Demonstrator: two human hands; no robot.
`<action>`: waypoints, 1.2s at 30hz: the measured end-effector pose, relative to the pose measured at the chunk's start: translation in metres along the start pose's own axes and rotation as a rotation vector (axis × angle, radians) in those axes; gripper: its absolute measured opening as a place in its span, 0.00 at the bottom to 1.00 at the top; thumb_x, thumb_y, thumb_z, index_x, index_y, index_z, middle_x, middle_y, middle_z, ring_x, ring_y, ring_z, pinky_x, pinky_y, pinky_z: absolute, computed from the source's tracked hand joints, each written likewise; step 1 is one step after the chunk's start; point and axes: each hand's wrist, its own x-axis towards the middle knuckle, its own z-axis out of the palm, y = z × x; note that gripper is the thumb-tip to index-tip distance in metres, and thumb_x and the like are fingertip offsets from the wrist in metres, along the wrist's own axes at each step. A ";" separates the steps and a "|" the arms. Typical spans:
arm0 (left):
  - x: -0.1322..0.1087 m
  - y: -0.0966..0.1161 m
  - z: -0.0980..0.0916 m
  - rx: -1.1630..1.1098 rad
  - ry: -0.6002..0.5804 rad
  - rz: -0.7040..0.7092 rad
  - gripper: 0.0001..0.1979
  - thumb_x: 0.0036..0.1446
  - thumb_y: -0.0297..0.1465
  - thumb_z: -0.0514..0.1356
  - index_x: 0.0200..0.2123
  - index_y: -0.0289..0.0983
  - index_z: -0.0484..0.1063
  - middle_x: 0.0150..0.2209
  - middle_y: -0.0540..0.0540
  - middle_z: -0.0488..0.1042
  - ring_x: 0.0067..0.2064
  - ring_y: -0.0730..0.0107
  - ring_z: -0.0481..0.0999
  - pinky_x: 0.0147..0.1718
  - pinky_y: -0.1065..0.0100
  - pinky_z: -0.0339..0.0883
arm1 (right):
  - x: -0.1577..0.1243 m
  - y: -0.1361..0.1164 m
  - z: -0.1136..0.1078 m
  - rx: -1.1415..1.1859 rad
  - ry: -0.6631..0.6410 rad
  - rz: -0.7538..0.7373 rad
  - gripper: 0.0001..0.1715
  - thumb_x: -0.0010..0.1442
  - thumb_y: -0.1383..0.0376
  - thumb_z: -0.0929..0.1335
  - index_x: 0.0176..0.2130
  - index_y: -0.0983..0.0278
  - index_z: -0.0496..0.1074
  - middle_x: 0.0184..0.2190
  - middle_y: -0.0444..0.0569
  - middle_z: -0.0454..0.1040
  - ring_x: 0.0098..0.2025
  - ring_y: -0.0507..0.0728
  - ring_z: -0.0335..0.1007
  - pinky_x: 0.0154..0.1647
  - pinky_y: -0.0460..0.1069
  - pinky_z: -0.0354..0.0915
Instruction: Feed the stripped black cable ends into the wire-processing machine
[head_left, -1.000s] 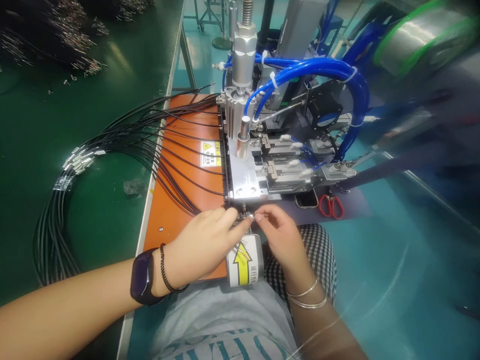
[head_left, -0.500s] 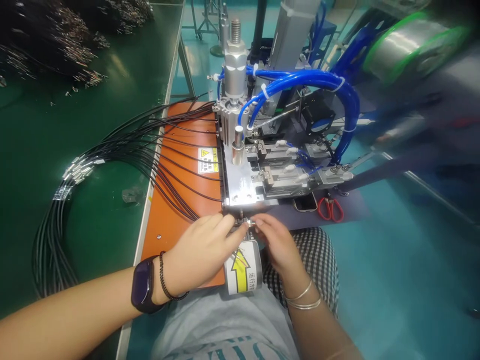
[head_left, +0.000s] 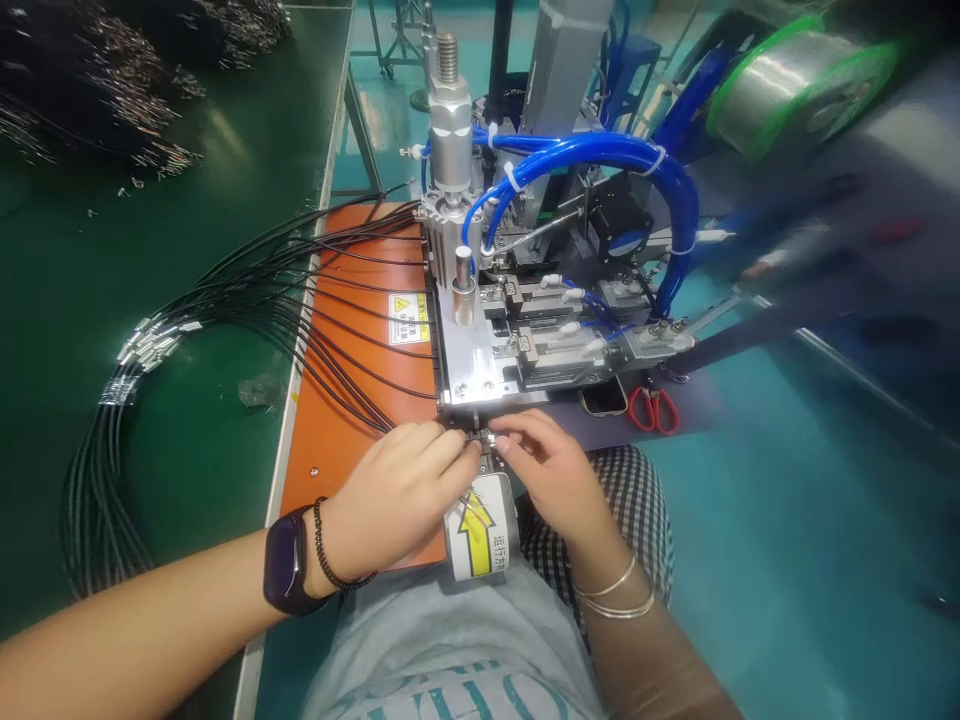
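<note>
Now: tiny metal fitting (head_left: 487,438); left hand (head_left: 394,495), right hand (head_left: 551,480) narrow around it; grip unclear

At about eleven o'clock from the left hand (head_left: 394,497), a yellow warning sticker (head_left: 409,318) on the orange plate (head_left: 352,400) shows a black-edged triangle above lines of Chinese text too small to read. At about seven o'clock from the right hand (head_left: 553,483), a white label (head_left: 476,527) on a cylindrical housing (head_left: 511,515) carries a large yellow arrow with black outline, and beside it the Chinese characters 运行方, the rest curving out of view. At six o'clock, teal letters on the person's pale shirt (head_left: 450,640) are cut off and cannot be read with certainty.
</note>
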 end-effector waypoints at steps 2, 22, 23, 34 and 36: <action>0.000 0.001 0.000 0.003 0.009 0.000 0.13 0.60 0.26 0.51 0.47 0.33 0.68 0.36 0.45 0.69 0.35 0.65 0.64 0.32 0.62 0.63 | 0.000 0.000 0.002 -0.050 0.034 -0.007 0.10 0.60 0.68 0.66 0.42 0.60 0.73 0.37 0.45 0.68 0.37 0.53 0.65 0.39 0.47 0.63; -0.005 0.000 -0.004 0.002 -0.090 -0.092 0.12 0.59 0.23 0.50 0.45 0.33 0.67 0.39 0.43 0.69 0.38 0.62 0.68 0.33 0.62 0.69 | 0.004 0.017 0.013 0.515 0.096 0.410 0.15 0.47 0.56 0.73 0.27 0.65 0.69 0.19 0.39 0.61 0.20 0.48 0.52 0.20 0.44 0.49; -0.005 0.001 -0.005 -0.007 -0.101 -0.102 0.12 0.59 0.23 0.50 0.45 0.33 0.67 0.39 0.43 0.69 0.38 0.62 0.69 0.33 0.62 0.69 | 0.004 0.017 0.014 0.567 0.082 0.442 0.16 0.46 0.56 0.73 0.27 0.65 0.68 0.19 0.39 0.61 0.20 0.48 0.51 0.19 0.43 0.47; -0.001 0.008 -0.009 -0.030 -0.189 -0.162 0.10 0.57 0.21 0.48 0.39 0.33 0.67 0.34 0.43 0.67 0.34 0.60 0.68 0.28 0.61 0.68 | 0.003 0.017 0.012 0.499 0.083 0.439 0.15 0.47 0.57 0.74 0.27 0.64 0.68 0.19 0.39 0.61 0.21 0.48 0.52 0.21 0.44 0.48; -0.002 0.009 -0.008 -0.024 -0.170 -0.152 0.09 0.56 0.21 0.49 0.37 0.33 0.66 0.34 0.43 0.67 0.34 0.60 0.68 0.28 0.61 0.67 | 0.001 0.025 0.010 0.521 0.064 0.483 0.15 0.47 0.57 0.74 0.28 0.64 0.68 0.19 0.38 0.60 0.21 0.48 0.51 0.21 0.44 0.47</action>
